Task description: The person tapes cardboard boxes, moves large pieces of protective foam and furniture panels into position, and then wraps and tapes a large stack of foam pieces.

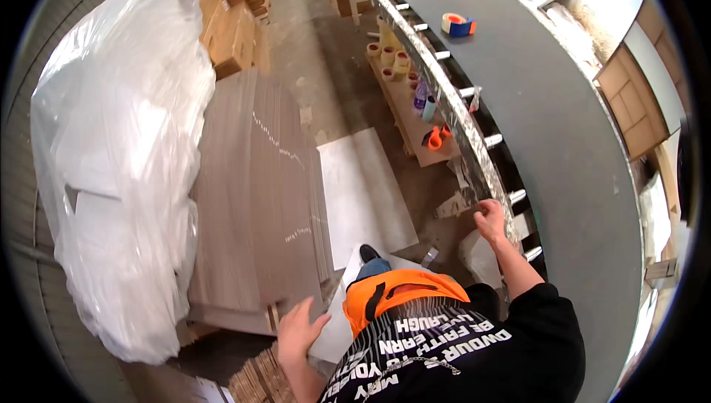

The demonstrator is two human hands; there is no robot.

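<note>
My left hand [298,329] hangs beside the near end of a stack of grey-brown boards [244,203], thumb and fingers apart, with nothing in it. Close to the metal side rail [474,136] of a conveyor is my right hand [490,223]. Its fingers are loosely bent with a gap to the thumb, and nothing shows between them; whether it touches the rail I cannot tell. The conveyor's dark grey belt [518,55] carries a blue and orange tape dispenser [459,25] far from my hands.
At the left, a bundle in clear plastic wrap [126,159] stands against the boards. Cardboard boxes [229,40] are piled behind. A white sheet [366,188] lies on the floor. Under the rail, a low wooden shelf [411,125] holds tape rolls [401,61], bottles and an orange-handled tool [435,138].
</note>
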